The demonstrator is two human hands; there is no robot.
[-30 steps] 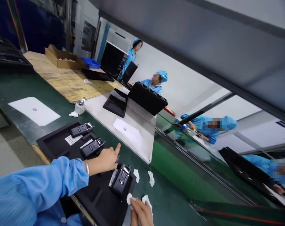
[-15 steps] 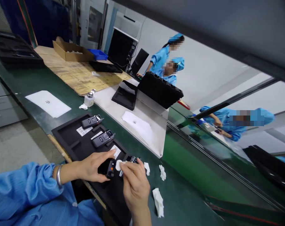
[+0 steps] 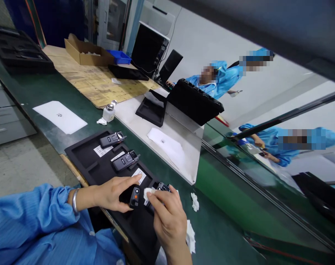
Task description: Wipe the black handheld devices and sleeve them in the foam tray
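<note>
Head cam view: a black handheld device with an orange button on its end (image 3: 134, 197) is gripped by the left hand (image 3: 110, 194), fingers and thumb spread wide around its sides. It's held above a black shallow foam-like tray (image 3: 141, 232); whether it's touching the tray can't be told from here. Just beside that end, a small white crumpled wad (image 3: 147, 193) is pinched between the thumb and fingertips of the right hand (image 3: 170, 217), with a bit of a gap left to the device.

Another black radio-like unit (image 3: 163, 187) is partly hidden behind the right hand. Farther up the tray, two more black handheld units with stubby antennas (image 3: 125, 160) are laid out, with white printed labels (image 3: 103, 150) set near them. Loose white tissue scraps (image 3: 195, 202) are scattered on the dark green tabletop (image 3: 211, 235).

Past the tray, a white bottle with a metal cap (image 3: 109, 112) is parked by a pale flat board (image 3: 128, 123), where a white sheet with a small logo (image 3: 167, 145) is placed. Blue-clad co-workers (image 3: 286, 141) can be seen beyond.
</note>
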